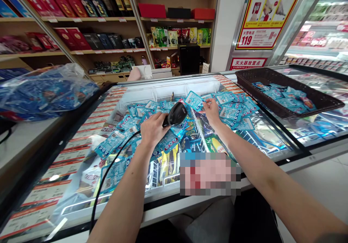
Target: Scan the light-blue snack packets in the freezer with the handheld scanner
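Note:
My left hand (152, 128) is closed around the handle of a black barcode scanner (176, 114), whose head points away to the right. A cable runs from it down past my left forearm. Between the thumb and fingers of my right hand (211, 111) is a blue snack packet (193, 100), pinched at its right edge with a barcode on the upper face. The scanner head is beside this packet, a small gap apart. Many similar blue packets (111, 143) lie spread over the freezer's glass top (130, 92), on both sides of my hands.
A dark brown basket (261, 101) holding more blue packets stands at the right on the glass. Far left lies a clear plastic bag (49, 94) of blue packages. Price labels (65, 156) line the left glass. Shelves (95, 19) with boxes and bottles rise behind.

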Motion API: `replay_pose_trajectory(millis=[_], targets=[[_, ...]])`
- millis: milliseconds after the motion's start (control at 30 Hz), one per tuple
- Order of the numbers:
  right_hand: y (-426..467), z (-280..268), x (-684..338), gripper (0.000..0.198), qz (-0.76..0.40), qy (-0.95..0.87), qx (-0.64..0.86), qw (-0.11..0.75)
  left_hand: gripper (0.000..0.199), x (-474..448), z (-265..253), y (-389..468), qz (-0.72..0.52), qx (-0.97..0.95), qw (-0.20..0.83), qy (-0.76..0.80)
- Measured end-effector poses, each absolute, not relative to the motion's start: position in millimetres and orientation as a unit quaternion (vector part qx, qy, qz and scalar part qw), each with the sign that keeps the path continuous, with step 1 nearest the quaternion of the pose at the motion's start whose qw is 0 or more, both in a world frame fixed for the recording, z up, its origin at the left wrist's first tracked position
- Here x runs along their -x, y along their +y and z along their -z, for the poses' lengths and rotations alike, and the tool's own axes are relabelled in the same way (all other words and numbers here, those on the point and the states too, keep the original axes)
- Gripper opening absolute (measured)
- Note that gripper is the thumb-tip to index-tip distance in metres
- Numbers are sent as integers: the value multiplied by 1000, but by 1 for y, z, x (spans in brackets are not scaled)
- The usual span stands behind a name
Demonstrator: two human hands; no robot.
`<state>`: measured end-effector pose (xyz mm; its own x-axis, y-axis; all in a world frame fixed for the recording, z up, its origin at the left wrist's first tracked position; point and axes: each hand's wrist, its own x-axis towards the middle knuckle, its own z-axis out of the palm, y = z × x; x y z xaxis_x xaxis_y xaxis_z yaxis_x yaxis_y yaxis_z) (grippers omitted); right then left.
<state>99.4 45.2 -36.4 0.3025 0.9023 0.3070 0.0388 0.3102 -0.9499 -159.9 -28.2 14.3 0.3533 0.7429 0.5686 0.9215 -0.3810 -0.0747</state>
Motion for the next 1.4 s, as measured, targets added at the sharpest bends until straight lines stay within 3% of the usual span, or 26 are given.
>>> replay_pose_trajectory(millis=[400,700,967,1133,1400], targets=[[40,34,-99,27,-308,-494,484,653,31,160,-15,-28,251,781,191,-538],[29,24,-106,25,-21,-586,614,529,34,164,-17,-24,318,700,193,-609],[19,18,-107,33,83,-598,673,427,33,163,-19,-25,328,689,193,-617],[7,7,-95,37,74,-687,603,399,33,163,-20,-25,324,693,189,-616],[-2,0,-84,38,8,-918,333,217,35,163,-20,-25,321,694,188,-616]])
